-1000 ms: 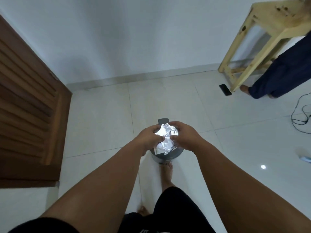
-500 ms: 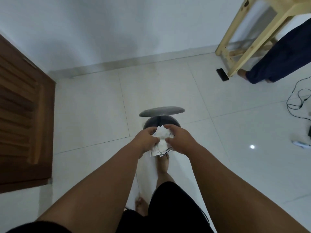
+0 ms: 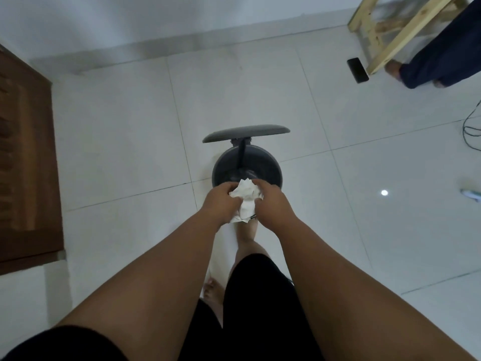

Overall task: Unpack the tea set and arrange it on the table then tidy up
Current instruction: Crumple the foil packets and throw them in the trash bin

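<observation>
Both hands held a crumpled white wad of wrapping paper (image 3: 246, 198) just above the near rim of a dark grey pedal bin (image 3: 270, 166). The left hand (image 3: 221, 203) had its fingers curled tight around the wad's left side, and the right hand (image 3: 270, 201) clamped it from the right, so the paper bulged out between them. Compared with a second before, the bin's lid (image 3: 246, 132) had swung up and stood open on its hinge arm, where earlier it was shut and almost hidden under the hands. Half a second before it was already raised, and the bin's opening now showed more fully. A bare foot (image 3: 246, 227) was at the bin's base, directly below the wad. The view had tipped further down, so the wooden desk leg (image 3: 395, 37) and the black phone (image 3: 358, 70) on the floor sat higher toward the top right corner, beside another person's dark trouser leg (image 3: 442, 58).
</observation>
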